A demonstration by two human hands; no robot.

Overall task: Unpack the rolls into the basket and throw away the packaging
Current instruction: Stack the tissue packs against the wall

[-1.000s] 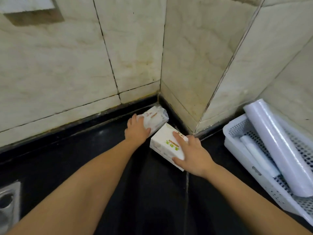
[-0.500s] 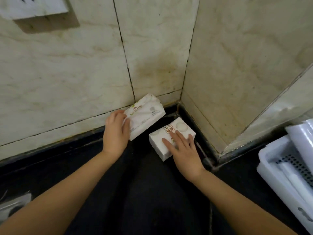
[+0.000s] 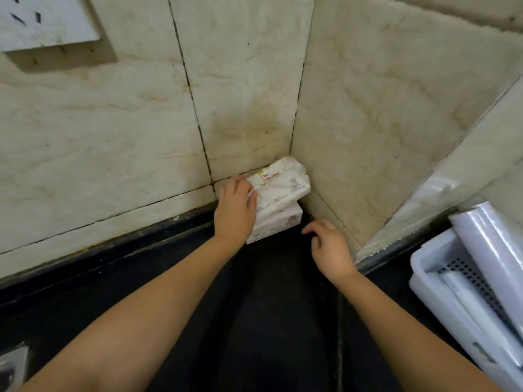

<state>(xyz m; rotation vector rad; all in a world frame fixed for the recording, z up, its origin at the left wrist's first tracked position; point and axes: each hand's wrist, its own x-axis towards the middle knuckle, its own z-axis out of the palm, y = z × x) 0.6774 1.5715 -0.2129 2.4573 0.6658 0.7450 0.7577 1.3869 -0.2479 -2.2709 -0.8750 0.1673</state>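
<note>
The marble wall [image 3: 113,131] meets a second wall at a corner, and the dark counter [image 3: 254,321] runs into it. At the counter's right edge sits the white perforated basket [image 3: 441,304], only partly in frame, with the plastic-wrapped rolls [image 3: 492,250] already lying in it. Two soft tissue packs are stacked in the back corner of the counter: the upper pack [image 3: 280,185] tilts against the wall on top of the lower pack [image 3: 271,224]. The left hand [image 3: 235,213] grasps the upper pack by its near end, fingers curled over it. The right hand [image 3: 329,244] hovers just beside the stack, fingers loosely bent, holding nothing. This looks like tidying the corner, with the rolls seemingly unpacked. No loose packaging shows here, so the next move likely calls for releasing the pack squarely and finding the wrapper to discard
</note>
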